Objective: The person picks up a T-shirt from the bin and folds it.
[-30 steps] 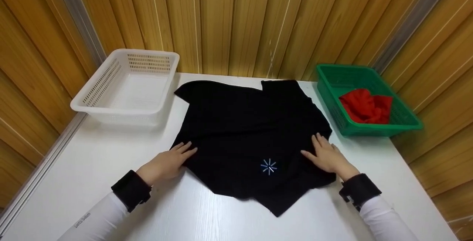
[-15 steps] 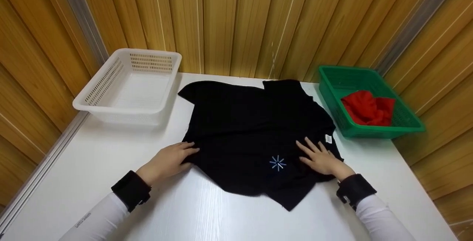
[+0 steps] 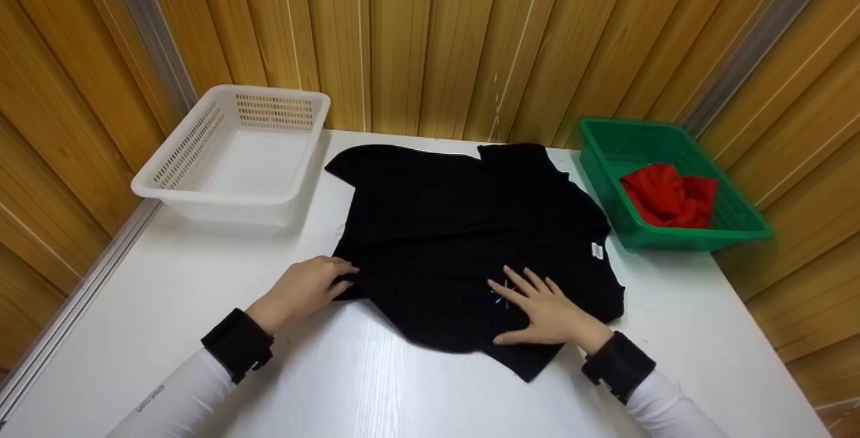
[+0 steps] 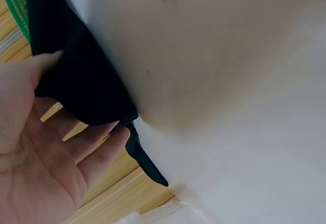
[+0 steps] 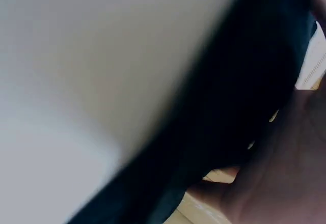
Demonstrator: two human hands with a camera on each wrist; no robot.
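Black T-shirt (image 3: 437, 230) is pinched at its near left corner by the left hand (image 3: 306, 288), its print (image 3: 498, 301) part-covered by the wide-spread right hand (image 3: 547, 314).

Black from hem to collar, that's your shirt (image 3: 430, 223), broken by a rayed print (image 3: 498, 299) in blue and white and a white label (image 3: 596, 250)! You're in white sleeves (image 3: 191, 391), with black wristbands (image 3: 236, 345). Red cloth (image 3: 665, 193), green basket (image 3: 729, 234), white basket (image 3: 215, 199), white tabletop (image 3: 403, 398), and golden-brown wood grain striping your walls (image 3: 396, 41)!
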